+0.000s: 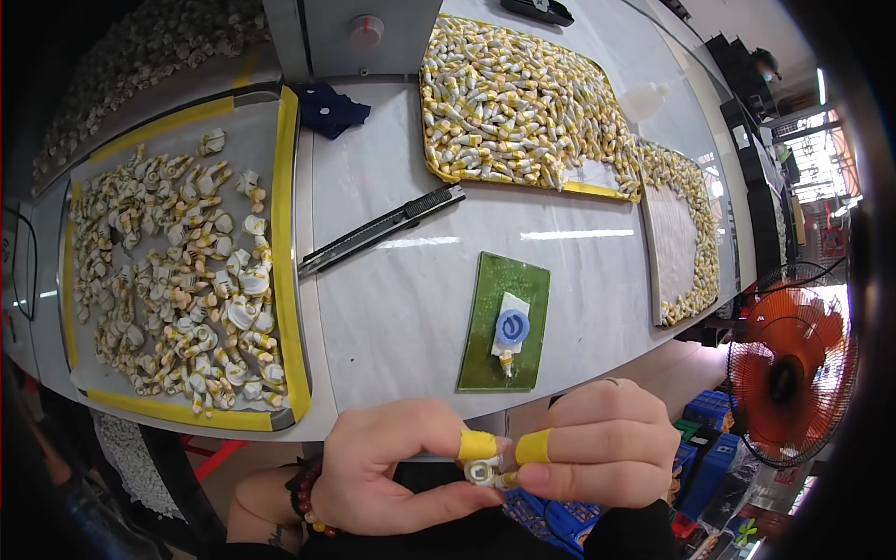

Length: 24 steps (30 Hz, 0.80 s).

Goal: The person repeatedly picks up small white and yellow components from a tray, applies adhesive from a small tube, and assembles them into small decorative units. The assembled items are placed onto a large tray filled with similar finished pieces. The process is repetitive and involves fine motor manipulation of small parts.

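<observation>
Close to my body, beyond the table's front edge, a small white figurine-like piece [483, 473] with yellow and skin-coloured parts sits between my hands. My left hand [392, 457] pinches it between thumb and index finger. From the other side, the closed fingers and thumb of my right hand [607, 448] grip its narrow end. Yellow tape wraps a finger on each hand. Just past them, a green cutting plate [481, 327] lies on the table, bearing a blue round piece [513, 327] on a white pad and a small white-and-yellow piece [506, 362].
At left stands a tray [288, 201] of loose white pieces, edged in yellow tape. A utility knife [383, 229] leans on its rim. Two trays [602, 191] [670, 243] of similar pieces occupy the back right. A dark cloth [329, 110] lies behind; an orange fan [791, 359] stands right.
</observation>
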Available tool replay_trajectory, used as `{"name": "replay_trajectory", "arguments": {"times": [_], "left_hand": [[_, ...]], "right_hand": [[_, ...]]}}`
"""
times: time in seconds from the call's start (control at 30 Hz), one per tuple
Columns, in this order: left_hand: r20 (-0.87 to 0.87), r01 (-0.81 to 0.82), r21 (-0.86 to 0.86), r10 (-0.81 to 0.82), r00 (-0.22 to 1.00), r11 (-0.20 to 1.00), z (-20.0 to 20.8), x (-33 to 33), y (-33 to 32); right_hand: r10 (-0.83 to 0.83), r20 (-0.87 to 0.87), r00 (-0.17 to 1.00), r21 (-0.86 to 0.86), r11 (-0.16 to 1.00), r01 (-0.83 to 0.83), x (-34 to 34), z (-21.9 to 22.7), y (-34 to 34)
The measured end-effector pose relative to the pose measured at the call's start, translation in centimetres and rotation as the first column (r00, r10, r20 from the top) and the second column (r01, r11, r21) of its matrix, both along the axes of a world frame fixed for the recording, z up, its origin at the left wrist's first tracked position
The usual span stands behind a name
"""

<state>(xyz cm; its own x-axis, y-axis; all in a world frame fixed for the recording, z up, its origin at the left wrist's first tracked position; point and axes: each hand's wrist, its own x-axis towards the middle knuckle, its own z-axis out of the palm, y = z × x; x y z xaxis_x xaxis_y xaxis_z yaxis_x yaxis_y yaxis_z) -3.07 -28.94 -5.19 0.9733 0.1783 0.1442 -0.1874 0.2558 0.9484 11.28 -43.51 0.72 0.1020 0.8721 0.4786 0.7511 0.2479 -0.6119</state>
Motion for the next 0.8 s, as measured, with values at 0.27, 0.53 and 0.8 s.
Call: {"name": "replay_trajectory", "arguments": {"times": [0.27, 0.53, 0.8], "left_hand": [[0.052, -0.006, -0.016, 0.006, 0.999, 1.0, 0.5, 0.6, -0.4], [-0.088, 0.002, -0.367, -0.037, 0.995, 0.93, 0.4, -0.6, -0.4], [-0.138, 0.028, -0.412, -0.093, 0.986, 0.911, 0.1, -0.6, -0.3]], "right_hand": [[-0.094, 0.265, 0.96, 0.113, 0.991, 0.065, 3.5, 3.2, -3.0], [-0.684, 0.578, 0.445, -0.205, 0.406, 0.89, 19.1, 1.5, -14.9], [-0.777, 0.483, 0.404, -0.422, 0.197, 0.885, 20.1, -4.0, -19.4]]}}
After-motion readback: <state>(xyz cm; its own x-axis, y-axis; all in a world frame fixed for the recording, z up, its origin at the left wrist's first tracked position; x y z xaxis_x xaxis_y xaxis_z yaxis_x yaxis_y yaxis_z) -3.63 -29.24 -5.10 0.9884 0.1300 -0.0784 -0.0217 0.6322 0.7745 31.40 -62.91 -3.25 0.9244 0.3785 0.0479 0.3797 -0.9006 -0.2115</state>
